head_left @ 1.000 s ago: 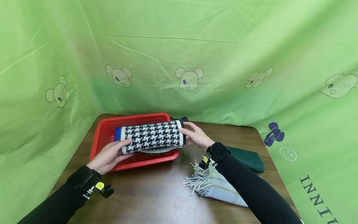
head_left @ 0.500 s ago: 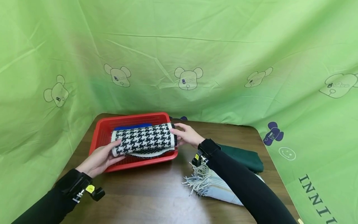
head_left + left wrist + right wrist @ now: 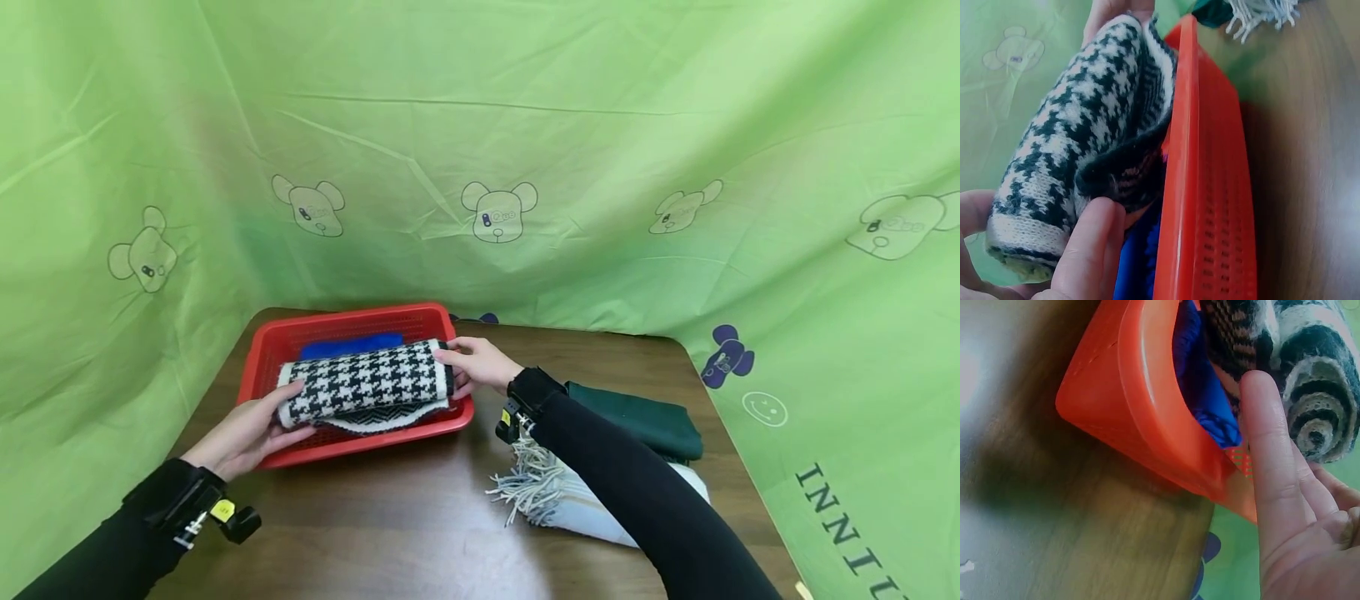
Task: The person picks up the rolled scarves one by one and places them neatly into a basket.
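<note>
A rolled black-and-white houndstooth knit scarf (image 3: 367, 382) is held level between both hands, over the front half of a red plastic basket (image 3: 352, 447). My left hand (image 3: 247, 427) grips its left end, thumb on top and fingers beneath. At the other end my right hand (image 3: 480, 365) holds the roll the same way. The right wrist view shows the scarf's spiral end (image 3: 1317, 434). A loose flap (image 3: 1141, 156) hangs from the roll's near side. Inside the basket, behind and below the scarf, lies a blue folded cloth (image 3: 348, 345).
To the right on the wooden table (image 3: 360, 533) lie a dark green folded cloth (image 3: 637, 417) and a pale blue fringed scarf (image 3: 577, 504), partly hidden under the right forearm. A green printed curtain (image 3: 420, 125) hangs around the back and sides.
Both hands have moved left and slightly down toward the person with the rolled scarf, now lower over the basket. More of the blue cloth behind it shows.
</note>
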A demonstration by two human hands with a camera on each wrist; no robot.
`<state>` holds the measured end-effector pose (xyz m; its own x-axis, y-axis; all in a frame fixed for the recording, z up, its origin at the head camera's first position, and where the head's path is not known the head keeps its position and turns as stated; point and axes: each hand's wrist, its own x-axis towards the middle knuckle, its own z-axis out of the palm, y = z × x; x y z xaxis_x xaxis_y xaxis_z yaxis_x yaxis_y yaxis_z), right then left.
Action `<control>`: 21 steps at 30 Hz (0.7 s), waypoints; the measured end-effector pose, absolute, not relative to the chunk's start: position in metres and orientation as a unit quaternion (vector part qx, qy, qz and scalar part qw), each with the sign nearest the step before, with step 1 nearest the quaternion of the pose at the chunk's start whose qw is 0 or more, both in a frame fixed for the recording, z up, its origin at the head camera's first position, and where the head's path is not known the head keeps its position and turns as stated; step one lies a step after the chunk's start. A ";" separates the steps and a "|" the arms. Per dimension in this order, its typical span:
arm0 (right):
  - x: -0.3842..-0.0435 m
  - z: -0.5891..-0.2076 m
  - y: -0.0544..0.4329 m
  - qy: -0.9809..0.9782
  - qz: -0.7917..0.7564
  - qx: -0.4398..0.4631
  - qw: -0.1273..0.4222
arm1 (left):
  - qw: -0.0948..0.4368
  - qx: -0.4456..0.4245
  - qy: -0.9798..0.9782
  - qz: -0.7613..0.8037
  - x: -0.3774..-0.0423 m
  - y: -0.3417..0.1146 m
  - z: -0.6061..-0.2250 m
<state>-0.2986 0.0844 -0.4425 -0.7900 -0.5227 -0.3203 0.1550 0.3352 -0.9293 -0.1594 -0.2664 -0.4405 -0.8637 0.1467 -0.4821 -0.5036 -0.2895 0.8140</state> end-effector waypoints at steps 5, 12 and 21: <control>-0.300 -0.445 0.075 0.755 -0.567 -0.117 0.308 | 0.206 -0.168 0.566 0.781 -0.160 -0.274 -0.442; -0.299 -0.445 0.071 0.758 -0.559 -0.113 0.317 | 0.216 -0.173 0.577 0.769 -0.162 -0.279 -0.445; -0.302 -0.448 0.066 0.765 -0.542 -0.112 0.329 | 0.220 -0.185 0.586 0.758 -0.167 -0.282 -0.448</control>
<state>-0.3017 0.0665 -0.4481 -0.7587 -0.5282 -0.3813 0.1846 0.3870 -0.9034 -0.1667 -0.2824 -0.4484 -0.8342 0.1167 -0.5391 -0.5511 -0.2170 0.8058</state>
